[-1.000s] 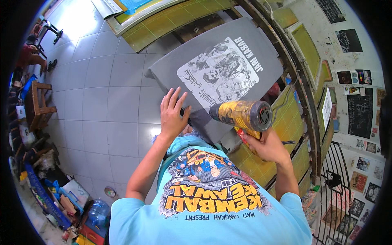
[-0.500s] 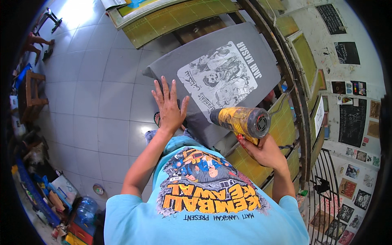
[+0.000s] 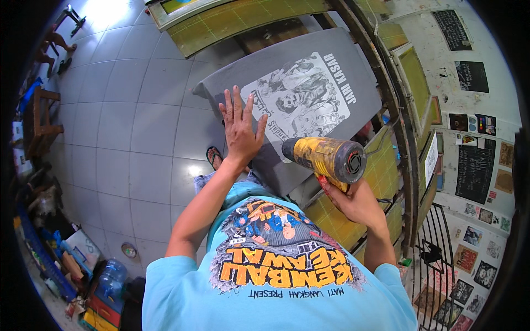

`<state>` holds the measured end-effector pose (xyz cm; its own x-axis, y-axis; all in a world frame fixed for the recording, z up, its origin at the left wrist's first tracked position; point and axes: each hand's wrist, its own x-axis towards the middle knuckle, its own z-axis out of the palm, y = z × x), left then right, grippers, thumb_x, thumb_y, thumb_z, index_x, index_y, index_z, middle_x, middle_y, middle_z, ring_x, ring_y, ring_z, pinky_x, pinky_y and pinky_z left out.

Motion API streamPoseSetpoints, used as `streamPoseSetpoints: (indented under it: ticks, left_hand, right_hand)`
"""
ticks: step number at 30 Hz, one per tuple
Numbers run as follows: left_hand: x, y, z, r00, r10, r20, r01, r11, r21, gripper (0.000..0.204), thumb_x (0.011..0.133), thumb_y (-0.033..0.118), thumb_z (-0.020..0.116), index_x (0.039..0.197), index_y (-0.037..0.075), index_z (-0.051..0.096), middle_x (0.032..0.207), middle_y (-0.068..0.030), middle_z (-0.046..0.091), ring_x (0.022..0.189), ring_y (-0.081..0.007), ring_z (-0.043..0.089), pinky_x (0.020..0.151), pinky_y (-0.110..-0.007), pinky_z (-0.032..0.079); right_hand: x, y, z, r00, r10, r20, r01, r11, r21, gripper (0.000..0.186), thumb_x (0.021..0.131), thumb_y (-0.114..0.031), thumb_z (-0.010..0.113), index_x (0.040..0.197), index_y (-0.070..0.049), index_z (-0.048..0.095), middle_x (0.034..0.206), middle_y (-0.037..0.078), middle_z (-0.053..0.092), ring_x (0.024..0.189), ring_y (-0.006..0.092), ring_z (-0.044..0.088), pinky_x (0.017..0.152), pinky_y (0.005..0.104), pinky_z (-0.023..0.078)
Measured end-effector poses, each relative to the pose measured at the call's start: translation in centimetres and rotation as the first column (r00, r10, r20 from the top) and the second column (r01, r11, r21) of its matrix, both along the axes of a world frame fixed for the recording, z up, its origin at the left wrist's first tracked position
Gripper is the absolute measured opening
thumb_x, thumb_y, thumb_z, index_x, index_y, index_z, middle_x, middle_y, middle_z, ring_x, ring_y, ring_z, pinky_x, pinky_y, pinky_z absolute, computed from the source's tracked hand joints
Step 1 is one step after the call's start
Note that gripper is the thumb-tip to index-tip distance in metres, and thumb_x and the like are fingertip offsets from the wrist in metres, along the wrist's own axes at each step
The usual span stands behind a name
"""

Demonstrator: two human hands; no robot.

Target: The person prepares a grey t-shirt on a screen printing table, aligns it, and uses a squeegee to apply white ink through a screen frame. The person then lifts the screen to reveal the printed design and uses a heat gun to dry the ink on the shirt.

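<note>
My right hand [image 3: 356,204] is closed round the handle of a yellow and black heat gun [image 3: 323,158]. Its nozzle points left, over the near edge of a white and grey print [image 3: 306,102]. That print lies on a dark grey T-shirt [image 3: 353,66], which is spread over a flat board. With its fingers stretched out, my left hand [image 3: 241,132] is at the shirt's left edge, beside the print; whether it touches the cloth I cannot tell. The shirt's near side hangs down in front of me.
Other yellow-green printing boards [image 3: 232,25] stand beyond the shirt and to its right. A dark metal rail [image 3: 406,143] runs along their right ends. On the left are a wooden stool [image 3: 44,121] and a water jug [image 3: 113,276]. Another person's legs [image 3: 52,47] show at far left.
My left hand has moved slightly right and farther up along the shirt's edge. The heat gun has shifted a little left and away from me, still in my right hand.
</note>
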<state>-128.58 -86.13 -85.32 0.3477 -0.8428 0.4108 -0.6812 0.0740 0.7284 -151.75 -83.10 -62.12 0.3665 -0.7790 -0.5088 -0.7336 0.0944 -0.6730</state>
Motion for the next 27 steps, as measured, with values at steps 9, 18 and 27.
streamPoseSetpoints:
  ticks: [9,18,27]
  left_hand:
    - [-0.3,0.0,-0.6,1.0,-0.017,0.007,0.016,1.0,0.016,0.063,0.095,0.026,0.061,0.149,0.003,0.041,0.164,-0.0218,0.019,0.153,-0.0426,0.006,0.122,-0.056,0.003]
    - [-0.2,0.0,-0.6,0.999,-0.046,0.007,0.045,0.997,0.055,0.062,0.097,0.031,0.059,0.149,0.004,0.041,0.165,-0.0206,0.018,0.153,-0.0424,0.004,0.121,-0.057,0.002]
    - [0.0,0.0,-0.4,0.998,-0.064,0.026,0.061,0.994,0.09,0.06,0.099,0.035,0.056,0.149,0.004,0.043,0.165,-0.02,0.018,0.153,-0.0422,0.003,0.121,-0.058,0.001]
  right_hand:
    - [-1.1,0.4,0.0,0.998,-0.04,-0.039,0.041,0.999,0.016,0.035,0.092,-0.007,0.066,0.125,0.003,0.06,0.116,0.016,0.068,0.107,0.0229,0.064,0.093,0.0357,0.05]
    - [-1.4,1.1,0.4,0.998,-0.058,-0.006,0.059,0.997,0.056,0.035,0.093,-0.006,0.066,0.125,0.005,0.059,0.118,0.016,0.067,0.108,0.0223,0.064,0.094,0.0356,0.049]
    - [-1.7,1.0,0.6,0.995,-0.095,-0.038,0.097,0.993,0.066,0.036,0.094,-0.008,0.067,0.126,0.005,0.057,0.116,0.015,0.067,0.111,0.0213,0.063,0.097,0.0354,0.048]
